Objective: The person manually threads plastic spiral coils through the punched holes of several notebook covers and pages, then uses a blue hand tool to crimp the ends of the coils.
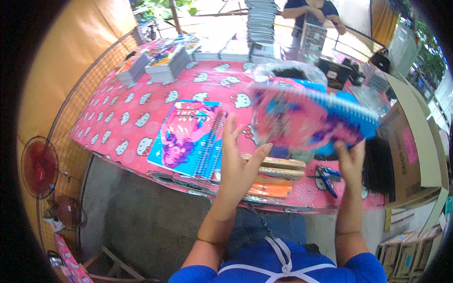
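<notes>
Above the near edge of the table (pixel 111 125), toward its right corner, the right hand (pixel 351 159) grips a blurred spiral notebook (pixel 302 118); the left hand (pixel 238 165), well apart, spreads its fingers beside blue-and-pink notebooks (pixel 181 141) lying near that edge.

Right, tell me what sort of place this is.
Probably a small notebook-binding workshop: spiral-bound notebooks, paper stacks and a blue-handled hand tool share one pink-covered table.
</notes>
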Tool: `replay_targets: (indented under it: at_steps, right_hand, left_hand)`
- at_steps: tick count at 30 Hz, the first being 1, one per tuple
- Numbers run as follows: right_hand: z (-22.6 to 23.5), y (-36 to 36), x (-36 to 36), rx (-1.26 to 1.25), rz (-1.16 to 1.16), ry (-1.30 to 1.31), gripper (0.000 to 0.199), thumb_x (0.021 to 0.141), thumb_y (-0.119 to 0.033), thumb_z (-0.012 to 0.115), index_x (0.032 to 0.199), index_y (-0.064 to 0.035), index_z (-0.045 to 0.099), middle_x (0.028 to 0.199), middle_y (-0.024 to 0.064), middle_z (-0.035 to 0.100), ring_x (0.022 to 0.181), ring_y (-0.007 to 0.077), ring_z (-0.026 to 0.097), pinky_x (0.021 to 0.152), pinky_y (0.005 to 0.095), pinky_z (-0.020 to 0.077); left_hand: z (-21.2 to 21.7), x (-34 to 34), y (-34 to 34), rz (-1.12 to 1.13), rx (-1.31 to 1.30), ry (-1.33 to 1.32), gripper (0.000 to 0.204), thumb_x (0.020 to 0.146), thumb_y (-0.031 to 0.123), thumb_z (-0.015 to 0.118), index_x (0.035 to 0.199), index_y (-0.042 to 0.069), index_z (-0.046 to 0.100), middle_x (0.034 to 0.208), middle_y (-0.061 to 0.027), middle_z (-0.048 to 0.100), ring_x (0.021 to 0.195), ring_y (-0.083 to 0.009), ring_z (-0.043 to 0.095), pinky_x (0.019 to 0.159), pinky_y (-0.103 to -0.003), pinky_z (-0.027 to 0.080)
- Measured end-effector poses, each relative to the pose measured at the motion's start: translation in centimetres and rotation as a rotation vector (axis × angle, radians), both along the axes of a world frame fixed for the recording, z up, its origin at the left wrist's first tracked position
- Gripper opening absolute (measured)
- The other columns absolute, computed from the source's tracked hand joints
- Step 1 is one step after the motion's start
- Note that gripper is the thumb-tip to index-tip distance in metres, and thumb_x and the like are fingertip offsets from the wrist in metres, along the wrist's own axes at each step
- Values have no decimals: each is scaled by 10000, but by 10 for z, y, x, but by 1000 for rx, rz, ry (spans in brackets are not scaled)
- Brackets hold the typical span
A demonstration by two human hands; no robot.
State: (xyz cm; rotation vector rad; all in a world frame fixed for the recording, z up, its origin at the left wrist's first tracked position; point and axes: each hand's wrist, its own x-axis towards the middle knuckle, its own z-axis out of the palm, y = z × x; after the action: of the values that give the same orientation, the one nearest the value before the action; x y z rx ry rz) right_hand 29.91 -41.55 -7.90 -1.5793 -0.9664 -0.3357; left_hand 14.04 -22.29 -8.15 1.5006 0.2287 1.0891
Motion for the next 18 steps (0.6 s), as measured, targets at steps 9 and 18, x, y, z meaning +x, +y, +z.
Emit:
replay_targets:
  at_steps: [9, 18]
  right_hand:
    - [-104, -32, -27, -522, 63, 159, 377, 825, -70, 657, 1154, 27, 499, 1044, 156, 570, 1000, 255, 562, 829, 357, 447]
    - [-99, -20, -79, -538, 186, 337, 916, 663, -261, 834, 1337, 2, 272, 1183, 225, 445, 1118, 321, 472, 957, 406, 383]
  left_hand:
    - [3, -17, 10, -246, 117, 179, 439, 804, -75, 623, 1215, -21, 479, 1092, -101, 578, 1035, -175, 565, 889, -286, 449]
    - [-66, -24, -10, -43, -198, 324, 979, 615, 57, 846, 1388, -15, 250, 1300, -165, 439, 1181, -246, 480, 987, -348, 418]
